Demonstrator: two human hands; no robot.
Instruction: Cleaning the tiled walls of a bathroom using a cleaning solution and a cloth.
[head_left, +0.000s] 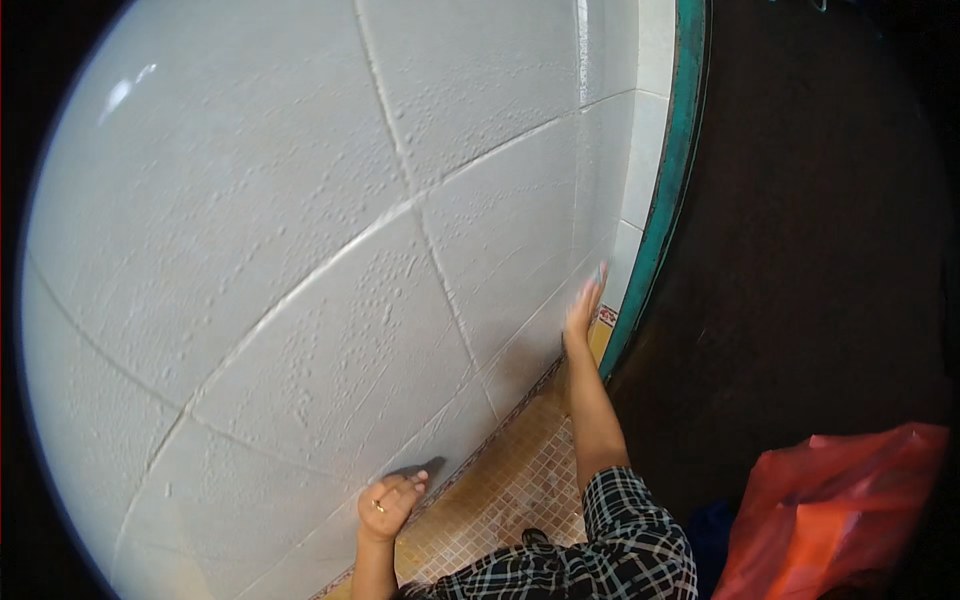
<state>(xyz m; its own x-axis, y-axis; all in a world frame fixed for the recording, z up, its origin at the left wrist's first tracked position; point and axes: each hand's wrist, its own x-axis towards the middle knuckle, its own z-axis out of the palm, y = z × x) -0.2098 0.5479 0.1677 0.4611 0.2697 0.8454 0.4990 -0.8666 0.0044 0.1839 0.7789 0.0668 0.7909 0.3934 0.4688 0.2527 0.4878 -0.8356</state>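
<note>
A wall of large white tiles (330, 277), beaded with water drops, fills most of the view. My left hand (388, 504), wearing a ring (377, 506), is low by the wall with its fingers curled. A dark shadow falls on the tile beside it. Nothing shows in its fingers, but the palm is hidden. Farther right, my right hand (585, 304) reaches out with fingers stretched, close to the wall's right end near the doorframe. It is seen edge-on and blurred, with no object visible in it; contact with the tile is unclear.
A green doorframe (667, 169) edges the wall, with a dark space (810, 247) beyond. Below lies a floor of small square tiles (517, 480), bordered by a patterned strip (480, 450). Red plastic sheeting (832, 510) is at the lower right.
</note>
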